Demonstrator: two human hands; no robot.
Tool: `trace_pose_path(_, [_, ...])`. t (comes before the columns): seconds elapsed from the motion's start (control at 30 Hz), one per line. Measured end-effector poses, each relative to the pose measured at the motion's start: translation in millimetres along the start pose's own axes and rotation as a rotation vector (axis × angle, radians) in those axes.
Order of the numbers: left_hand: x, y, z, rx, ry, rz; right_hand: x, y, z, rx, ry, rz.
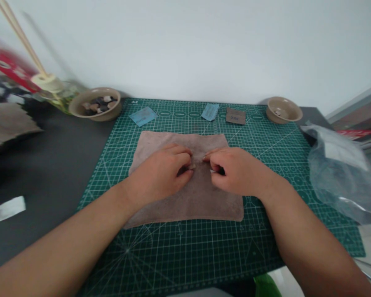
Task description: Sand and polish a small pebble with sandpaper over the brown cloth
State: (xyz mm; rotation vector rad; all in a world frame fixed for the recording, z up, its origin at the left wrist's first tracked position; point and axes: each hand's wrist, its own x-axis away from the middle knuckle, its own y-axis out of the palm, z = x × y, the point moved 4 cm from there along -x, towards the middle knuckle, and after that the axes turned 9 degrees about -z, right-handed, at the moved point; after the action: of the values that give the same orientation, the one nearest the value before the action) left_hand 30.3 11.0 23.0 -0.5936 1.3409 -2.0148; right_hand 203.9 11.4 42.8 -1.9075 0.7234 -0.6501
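Note:
A brownish-pink cloth (185, 208) lies spread flat on a green cutting mat (160, 255). Both of my hands rest at its middle, facing each other with a narrow gap between the fingertips. My left hand (162, 171) has its fingers curled toward the thumb, pinching at the cloth. Opposite it, my right hand (236, 170) is curled the same way, its index finger pressing into the fabric. Between the fingertips the cloth looks slightly ruffled. Anything small inside either pinch is hidden from me.
Along the mat's back edge lie a blue paper piece (144, 116), a second blue piece (210, 111) and a brown square (235, 116). A bowl of stones (95, 115) stands left, another bowl (283, 110) right. A clear plastic bag (343, 177) covers the mat's right side.

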Motion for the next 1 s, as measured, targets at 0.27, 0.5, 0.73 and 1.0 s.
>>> trace_pose_path(0.27, [4, -1.6, 2, 0.046, 0.016, 0.044, 5, -10, 8, 0.002, 0.105, 0.207])
trace_pose_path(0.5, [14, -10.6, 16, 0.101, 0.177, 0.189, 6, -13, -5, -0.460, -0.023, 0.361])
trace_pose_path(0.73, [20, -14.6, 23, 0.050, 0.327, 0.337, 2, -4, -2, -0.735, 0.011, 0.240])
trace_pose_path(1.0, [21, -18.9, 27, 0.037, 0.325, 0.381, 0, 0, -5, -0.803, 0.039, 0.155])
